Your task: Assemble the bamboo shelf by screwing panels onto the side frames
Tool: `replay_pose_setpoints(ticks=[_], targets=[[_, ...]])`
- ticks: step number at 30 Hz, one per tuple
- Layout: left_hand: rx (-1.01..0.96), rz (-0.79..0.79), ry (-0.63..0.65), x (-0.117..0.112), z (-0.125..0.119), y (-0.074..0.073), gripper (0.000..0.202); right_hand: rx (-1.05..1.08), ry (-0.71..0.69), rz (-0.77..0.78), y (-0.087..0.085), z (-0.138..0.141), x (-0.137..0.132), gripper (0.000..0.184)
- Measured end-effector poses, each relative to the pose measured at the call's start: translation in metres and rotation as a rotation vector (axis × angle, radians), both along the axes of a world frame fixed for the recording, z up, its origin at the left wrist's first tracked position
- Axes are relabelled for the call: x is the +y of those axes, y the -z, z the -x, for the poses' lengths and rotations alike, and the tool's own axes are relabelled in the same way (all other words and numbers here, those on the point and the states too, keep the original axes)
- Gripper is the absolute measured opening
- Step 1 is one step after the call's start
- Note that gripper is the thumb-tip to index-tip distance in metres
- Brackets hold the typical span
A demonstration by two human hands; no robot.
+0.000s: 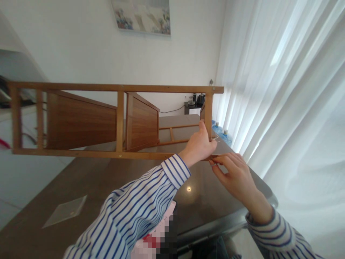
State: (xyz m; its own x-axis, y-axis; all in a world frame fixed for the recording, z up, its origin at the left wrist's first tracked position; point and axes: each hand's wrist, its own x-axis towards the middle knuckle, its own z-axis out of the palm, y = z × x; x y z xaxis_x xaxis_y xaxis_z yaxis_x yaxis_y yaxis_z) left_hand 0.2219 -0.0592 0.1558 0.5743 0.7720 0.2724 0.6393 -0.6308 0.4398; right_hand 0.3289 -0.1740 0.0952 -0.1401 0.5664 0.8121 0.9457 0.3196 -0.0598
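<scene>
A brown wooden shelf rack (pixel 120 122) lies on its side across the table, its ladder-like frame facing me and solid shelf boards running back from it. My left hand (pixel 199 144) is closed around the crossbar at the rack's right end, thumb pointing up along the wood. Just below and to the right, my right hand (pixel 235 174) pinches with thumb and fingertips at the end of the lower rail. Something small and shiny shows at those fingertips, too small to name. Thin, light-coloured bits also stick out beside my left hand.
Under the rack is a dark, glossy table (pixel 199 201). A clear plastic bag (pixel 66 212) lies at its left, and a pixelated pink item is by my left sleeve. Blue water bottles (pixel 224 135) and white curtains (pixel 302 108) are at the right; a kettle (pixel 200 99) stands behind.
</scene>
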Motion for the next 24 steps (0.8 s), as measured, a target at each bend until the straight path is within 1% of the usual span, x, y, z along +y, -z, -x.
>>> replay_pose_setpoints(ticks=[3, 7, 11, 13, 15, 19, 20, 22, 24], targets=[[-0.047, -0.041, 0.033, 0.002, 0.0, 0.002, 0.081, -0.008, -0.002, 0.078, -0.003, -0.003, -0.004, 0.008], [-0.056, -0.037, 0.047, 0.004, 0.001, 0.003, 0.081, -0.003, -0.006, 0.16, -0.007, -0.005, -0.011, 0.018], [-0.063, -0.025, 0.045, 0.003, 0.001, 0.002, 0.08, -0.075, 0.033, 0.19, -0.013, -0.004, -0.021, 0.031], [-0.066, -0.023, 0.045, 0.002, 0.001, 0.002, 0.08, -0.145, 0.041, 0.176, -0.019, -0.003, -0.028, 0.035], [-0.063, -0.024, 0.045, 0.002, 0.001, 0.002, 0.081, -0.224, 0.031, 0.14, -0.025, 0.0, -0.034, 0.031], [-0.051, -0.026, 0.033, 0.001, 0.001, 0.001, 0.08, -0.329, 0.025, 0.086, -0.037, 0.006, -0.036, 0.009], [-0.052, -0.025, 0.031, 0.001, 0.001, 0.001, 0.08, -0.33, 0.029, 0.08, -0.038, 0.008, -0.035, 0.008], [-0.06, -0.022, 0.034, 0.001, 0.001, 0.002, 0.08, -0.282, 0.037, 0.077, -0.036, 0.011, -0.031, 0.014], [-0.07, -0.022, 0.044, 0.002, 0.002, 0.003, 0.079, -0.15, 0.048, 0.079, -0.031, 0.014, -0.027, 0.021]])
